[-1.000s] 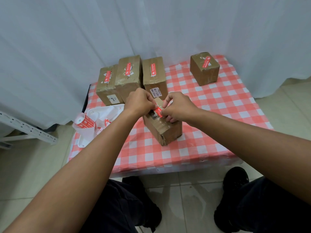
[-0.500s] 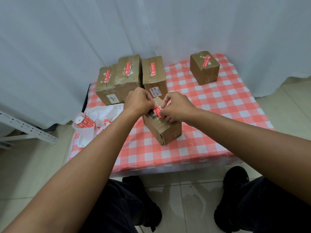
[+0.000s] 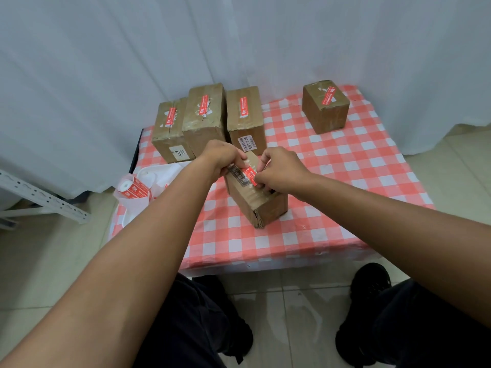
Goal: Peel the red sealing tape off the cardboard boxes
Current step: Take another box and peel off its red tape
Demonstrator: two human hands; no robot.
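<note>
**Both hands on the nearest box, red tape pinched**

Nearest to us we see two dark shoes (image 3: 370, 282) and dark trousers on a pale tiled floor (image 3: 47, 261). Both bare forearms reach forward over the near edge of the table (image 3: 345, 181), which is covered in a red-and-white checked cloth.

On the near half of the table stands the working box (image 3: 259, 205), turned corner-on towards us. Our left hand (image 3: 221, 158) sits on its upper left edge with fingers curled down onto the top face, gripping the box. Our right hand (image 3: 281, 172) rests on the top right, fingers curled, thumb and fingertips pinching the red tape strip (image 3: 251, 175) that lies across the top face. We cannot tell how much of the strip is lifted.

To the left, at the table edge, a white bag (image 3: 132, 205) holds a roll of red tape (image 3: 136, 189).

Behind the hands three boxes (image 3: 204, 120) stand in a touching row, each with a red strip on top. A fourth box (image 3: 325, 107), also with a red strip, stands well apart at the far right corner. A white curtain (image 3: 239, 35) hangs behind the table, and a grey metal rack leg (image 3: 39, 197) shows at far left.
</note>
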